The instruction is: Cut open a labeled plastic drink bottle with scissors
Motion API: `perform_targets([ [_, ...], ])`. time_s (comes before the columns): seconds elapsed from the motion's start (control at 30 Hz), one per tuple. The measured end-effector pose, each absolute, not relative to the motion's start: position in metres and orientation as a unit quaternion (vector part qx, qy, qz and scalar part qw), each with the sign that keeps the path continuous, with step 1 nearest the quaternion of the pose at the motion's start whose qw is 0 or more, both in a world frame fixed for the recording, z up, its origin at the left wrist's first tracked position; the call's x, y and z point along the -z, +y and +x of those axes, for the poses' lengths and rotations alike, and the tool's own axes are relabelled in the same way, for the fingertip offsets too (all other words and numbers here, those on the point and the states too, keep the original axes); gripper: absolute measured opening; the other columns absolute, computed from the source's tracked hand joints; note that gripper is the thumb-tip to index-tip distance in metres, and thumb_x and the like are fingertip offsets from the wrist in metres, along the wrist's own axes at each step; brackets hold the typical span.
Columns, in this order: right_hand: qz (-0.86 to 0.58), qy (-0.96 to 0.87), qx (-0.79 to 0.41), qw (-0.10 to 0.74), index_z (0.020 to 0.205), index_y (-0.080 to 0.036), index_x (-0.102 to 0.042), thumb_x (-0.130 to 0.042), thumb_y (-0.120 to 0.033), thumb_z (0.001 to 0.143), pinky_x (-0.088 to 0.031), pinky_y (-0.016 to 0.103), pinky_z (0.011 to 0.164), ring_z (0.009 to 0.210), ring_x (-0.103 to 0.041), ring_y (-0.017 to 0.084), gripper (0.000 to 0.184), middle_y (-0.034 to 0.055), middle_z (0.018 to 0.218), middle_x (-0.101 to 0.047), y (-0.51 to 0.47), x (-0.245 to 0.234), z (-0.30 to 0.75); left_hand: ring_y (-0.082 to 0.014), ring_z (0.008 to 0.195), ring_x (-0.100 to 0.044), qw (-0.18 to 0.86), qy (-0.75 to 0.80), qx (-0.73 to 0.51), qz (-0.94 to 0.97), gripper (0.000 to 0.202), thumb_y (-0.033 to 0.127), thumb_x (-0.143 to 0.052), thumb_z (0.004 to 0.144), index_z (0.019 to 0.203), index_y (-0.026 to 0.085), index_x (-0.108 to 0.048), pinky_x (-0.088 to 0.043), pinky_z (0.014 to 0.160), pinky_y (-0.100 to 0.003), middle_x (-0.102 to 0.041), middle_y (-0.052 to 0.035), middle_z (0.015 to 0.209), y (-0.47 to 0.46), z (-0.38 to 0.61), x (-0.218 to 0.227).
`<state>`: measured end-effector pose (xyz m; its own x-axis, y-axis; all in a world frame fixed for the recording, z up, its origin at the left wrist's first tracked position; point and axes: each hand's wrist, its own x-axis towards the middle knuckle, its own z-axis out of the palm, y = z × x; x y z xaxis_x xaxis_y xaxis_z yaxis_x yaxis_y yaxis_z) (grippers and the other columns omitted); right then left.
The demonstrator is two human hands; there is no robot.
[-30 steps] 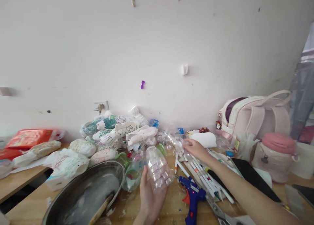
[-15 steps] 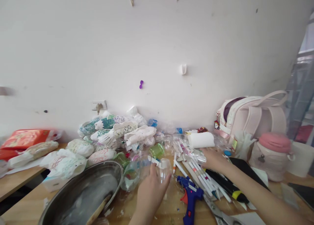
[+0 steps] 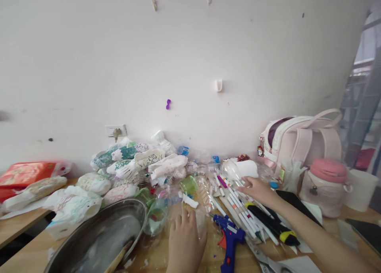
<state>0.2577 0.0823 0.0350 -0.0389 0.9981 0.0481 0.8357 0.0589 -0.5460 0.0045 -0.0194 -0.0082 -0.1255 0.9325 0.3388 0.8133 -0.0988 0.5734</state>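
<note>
My left hand (image 3: 185, 235) is over the table's front middle, back upward, fingers stretched forward and thumb apart. A clear plastic piece (image 3: 201, 220) shows beside its thumb; whether they touch is hard to tell. Just beyond lies a small white piece (image 3: 190, 201). At the right, my right hand (image 3: 257, 189) is stretched over a pile of white markers (image 3: 242, 212), fingers apart. Near its fingertips is a clear plastic bottle (image 3: 231, 170), next to a white paper roll (image 3: 248, 168). Between the hands lies a blue glue gun (image 3: 229, 235).
A metal basin (image 3: 104, 229) with a wooden-handled tool stands front left. Behind it are several painted paper-wrapped shapes (image 3: 131, 157). Scissors (image 3: 264, 259) and a black-yellow cutter (image 3: 272, 224) lie front right. A pink backpack (image 3: 300, 140) and pink-lidded jar (image 3: 323, 187) stand at the right.
My left hand has drawn back and turned palm down beside the clear plastic. My right hand has spread its fingers, and the clear bottle now lies farther back by the roll.
</note>
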Motion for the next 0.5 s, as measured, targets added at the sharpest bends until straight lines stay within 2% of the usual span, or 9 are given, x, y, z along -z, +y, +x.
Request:
perform_targets([
  [0.13,-0.636,-0.68,-0.245,0.269,0.118,-0.007,-0.055,-0.05,-0.056,0.08,-0.048,0.033,0.075,0.085,-0.065,0.027,0.063,0.0131,0.099,-0.069,0.077,-0.035,0.256,-0.0451,0.104,-0.052,0.101,0.646,-0.353,0.669,0.028,0.024,-0.058,0.07,0.094,0.016,-0.069,-0.03,0.09,-0.055,-0.062,-0.0244,0.111,-0.02,0.007,0.012],
  [0.2,-0.61,-0.683,-0.282,0.286,0.12,-0.007,-0.055,-0.048,-0.057,0.08,-0.049,0.033,0.071,0.078,-0.065,0.025,0.064,0.0117,0.095,-0.069,0.073,-0.035,0.255,-0.044,0.105,-0.051,0.126,0.634,-0.379,0.662,0.025,0.021,-0.058,0.069,0.092,0.019,-0.069,-0.027,0.092,-0.054,-0.062,-0.0221,0.112,-0.02,0.008,0.012],
  [0.33,-0.545,-0.712,-0.33,0.296,0.123,-0.012,-0.056,-0.058,-0.054,0.072,-0.049,0.03,0.072,0.083,-0.062,0.023,0.066,0.0093,0.104,-0.066,0.056,-0.037,0.256,-0.04,0.102,-0.052,0.154,0.605,-0.423,0.657,0.016,0.02,-0.06,0.069,0.082,0.022,-0.069,-0.028,0.093,-0.05,-0.066,-0.0168,0.103,-0.023,0.012,0.004],
  [0.43,-0.527,-0.75,-0.317,0.242,0.123,-0.017,-0.058,-0.07,-0.044,0.063,-0.047,0.033,0.076,0.08,-0.058,0.022,0.066,0.0071,0.103,-0.065,0.036,-0.045,0.259,-0.034,0.097,-0.056,0.222,0.559,-0.472,0.645,0.019,0.03,-0.058,0.078,0.093,0.022,-0.068,-0.035,0.089,-0.043,-0.067,-0.0138,0.098,-0.029,0.018,-0.004],
  [0.5,-0.522,-0.786,-0.281,0.174,0.123,-0.02,-0.06,-0.075,-0.034,0.059,-0.043,0.035,0.087,0.093,-0.056,0.025,0.067,0.0073,0.109,-0.063,0.021,-0.053,0.26,-0.0285,0.09,-0.059,0.319,0.519,-0.535,0.585,0.028,0.04,-0.055,0.082,0.102,0.023,-0.064,-0.041,0.083,-0.038,-0.067,-0.0113,0.098,-0.033,0.023,-0.006],
])
